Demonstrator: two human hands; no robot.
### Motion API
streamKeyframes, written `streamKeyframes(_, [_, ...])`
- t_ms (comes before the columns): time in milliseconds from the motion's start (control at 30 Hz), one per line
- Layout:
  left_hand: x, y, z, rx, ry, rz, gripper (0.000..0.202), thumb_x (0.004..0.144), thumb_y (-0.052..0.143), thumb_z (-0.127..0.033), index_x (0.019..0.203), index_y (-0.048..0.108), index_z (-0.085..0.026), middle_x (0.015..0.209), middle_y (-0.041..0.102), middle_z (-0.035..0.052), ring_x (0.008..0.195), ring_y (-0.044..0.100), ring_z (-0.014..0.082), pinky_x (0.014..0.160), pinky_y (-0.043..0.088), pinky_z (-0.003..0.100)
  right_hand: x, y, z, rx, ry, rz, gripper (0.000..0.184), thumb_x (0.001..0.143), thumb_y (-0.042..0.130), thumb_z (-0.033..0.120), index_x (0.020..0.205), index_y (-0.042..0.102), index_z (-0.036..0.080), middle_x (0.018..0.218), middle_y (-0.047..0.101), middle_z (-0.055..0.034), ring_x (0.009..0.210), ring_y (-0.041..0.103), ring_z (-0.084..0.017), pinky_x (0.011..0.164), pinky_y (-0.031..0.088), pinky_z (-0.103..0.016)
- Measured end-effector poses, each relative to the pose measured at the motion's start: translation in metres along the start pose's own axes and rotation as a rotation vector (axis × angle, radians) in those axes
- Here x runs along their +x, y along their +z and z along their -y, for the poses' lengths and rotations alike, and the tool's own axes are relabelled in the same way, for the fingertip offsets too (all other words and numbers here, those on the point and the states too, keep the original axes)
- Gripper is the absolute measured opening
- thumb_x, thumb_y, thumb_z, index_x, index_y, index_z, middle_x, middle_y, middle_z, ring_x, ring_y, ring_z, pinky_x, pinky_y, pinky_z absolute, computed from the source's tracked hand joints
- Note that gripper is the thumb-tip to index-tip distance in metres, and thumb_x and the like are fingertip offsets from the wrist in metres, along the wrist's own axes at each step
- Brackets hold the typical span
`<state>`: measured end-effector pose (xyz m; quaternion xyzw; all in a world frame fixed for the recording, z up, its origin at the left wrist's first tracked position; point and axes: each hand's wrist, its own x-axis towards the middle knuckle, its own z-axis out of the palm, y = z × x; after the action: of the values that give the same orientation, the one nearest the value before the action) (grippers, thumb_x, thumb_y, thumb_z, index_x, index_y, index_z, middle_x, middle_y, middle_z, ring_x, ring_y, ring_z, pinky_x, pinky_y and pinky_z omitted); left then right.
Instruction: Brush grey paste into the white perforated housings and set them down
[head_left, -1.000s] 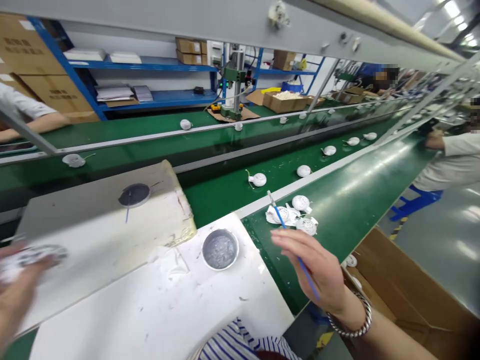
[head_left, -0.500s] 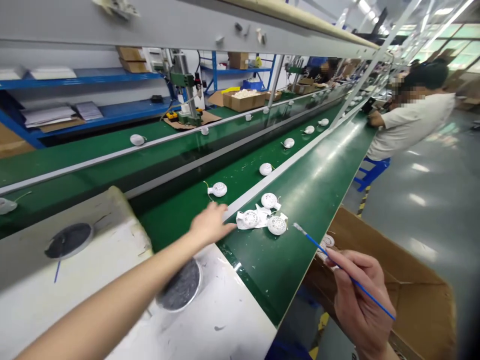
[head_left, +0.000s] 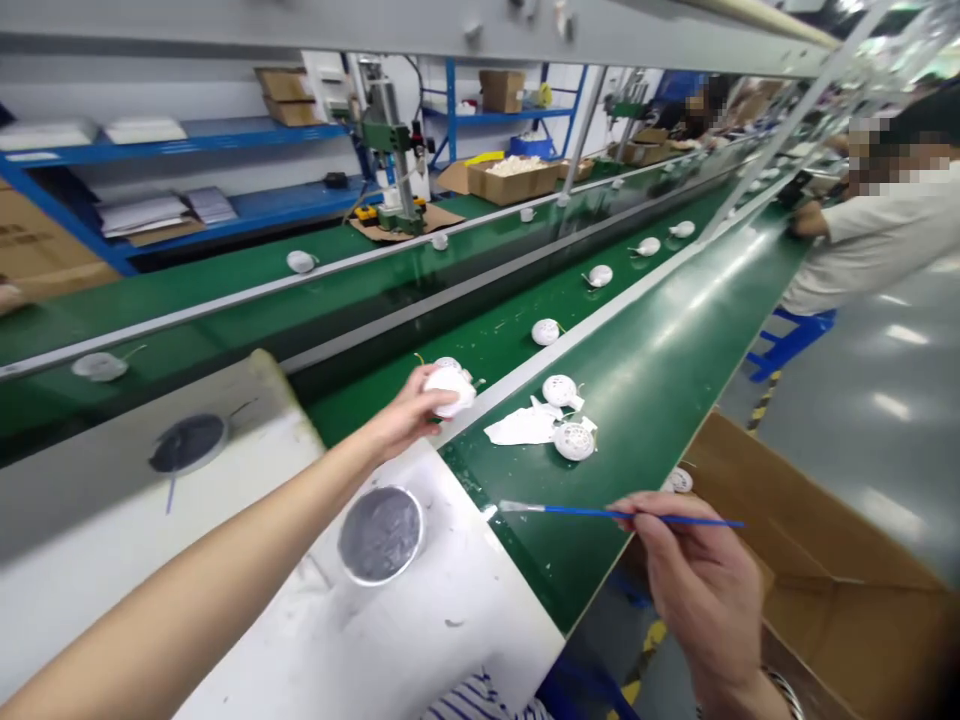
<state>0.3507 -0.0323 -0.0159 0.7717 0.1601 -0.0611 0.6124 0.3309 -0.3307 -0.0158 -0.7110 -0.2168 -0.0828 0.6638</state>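
Note:
My left hand (head_left: 405, 413) grips a white round plastic lamp part (head_left: 451, 391) above the green conveyor belt (head_left: 517, 355). My right hand (head_left: 697, 570) pinches a thin blue brush (head_left: 600, 511), its pale bristle tip (head_left: 511, 506) pointing left over the belt's near side. Two more white perforated round parts (head_left: 574, 441) (head_left: 560, 391) lie beside a crumpled white sheet (head_left: 523, 427). A round metal dish of grey paste (head_left: 380, 535) sits on the white board (head_left: 465, 640) below my left forearm. A wired white part (head_left: 448, 363) is partly hidden behind my left hand.
Further white parts (head_left: 545, 331) sit in a row along the belt. A second dark dish (head_left: 187, 443) rests on a grey board (head_left: 90, 520). An open cardboard box (head_left: 847, 590) stands at lower right. A co-worker (head_left: 877, 230) sits beyond the far right of the belt, with shelves behind.
My left hand has lifted one white part off the sheet and moved it left. My right hand has swung the brush from diagonal to nearly level, and the view has shifted.

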Motion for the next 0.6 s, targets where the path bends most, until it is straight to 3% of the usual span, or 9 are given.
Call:
streamKeyframes(133, [-0.1,-0.059,0.005,-0.514,0.15,-0.231,0.056,0.07,0.062,-0.031,0.122,0.04,-0.034,0.113,0.052,0.0035,0.083,0.058,0.0166,0.064,0.049,0.024,0.008,0.064,-0.005,0.114,0.068,0.369,0.007,0.084,0.054,0.016,0.087,0.059,0.018,0.085,0.065,-0.0043,0.076,0.064,-0.013,0.066,0.055,-0.025])
streamKeyframes(200, [-0.145,-0.072,0.013,-0.681,0.128,-0.399,0.065,0.061,0.072,-0.018,0.118,0.045,-0.034,0.111,0.055,0.004,0.087,0.06,0.0212,0.063,0.051,0.025,0.01,0.095,-0.01,0.086,0.077,0.496,0.006,0.083,0.056,0.021,0.085,0.06,0.018,0.084,0.066,-0.0038,0.078,0.064,-0.014,0.068,0.054,-0.026])
streamKeyframes(300, [-0.196,-0.074,0.031,-0.67,-0.008,-0.651,0.081,0.051,0.079,-0.008,0.118,0.045,-0.037,0.112,0.056,0.0042,0.093,0.061,0.0269,0.066,0.054,0.026,0.008,0.131,-0.02,-0.028,0.11,0.653,0.009,0.082,0.057,0.026,0.081,0.062,0.019,0.082,0.067,-0.0028,0.075,0.064,-0.014,0.07,0.052,-0.026])
streamKeyframes(367, [-0.218,-0.069,0.043,-0.629,-0.087,-0.746,0.087,0.049,0.081,-0.01,0.121,0.043,-0.04,0.113,0.056,0.0043,0.094,0.061,0.0269,0.069,0.055,0.025,0.005,0.146,-0.027,-0.072,0.131,0.722,0.009,0.082,0.057,0.027,0.081,0.062,0.019,0.081,0.067,-0.0023,0.075,0.063,-0.014,0.07,0.05,-0.026])
streamKeyframes(467, [-0.235,-0.059,0.055,-0.622,-0.108,-0.794,0.084,0.049,0.083,-0.015,0.119,0.045,-0.039,0.115,0.055,0.0032,0.094,0.061,0.0262,0.069,0.055,0.023,0.001,0.159,-0.036,-0.061,0.181,0.769,0.007,0.081,0.058,0.026,0.08,0.061,0.02,0.081,0.067,-0.0019,0.074,0.063,-0.015,0.07,0.049,-0.027])
streamKeyframes(600, [-0.24,-0.049,0.057,-0.774,-0.102,-0.765,0.057,0.061,0.076,-0.028,0.111,0.05,-0.033,0.116,0.054,0.005,0.101,0.057,0.0306,0.069,0.056,0.028,-0.004,0.168,-0.043,-0.031,0.255,0.799,0.007,0.079,0.059,0.026,0.079,0.061,0.02,0.078,0.067,-0.0017,0.072,0.063,-0.015,0.068,0.048,-0.027])
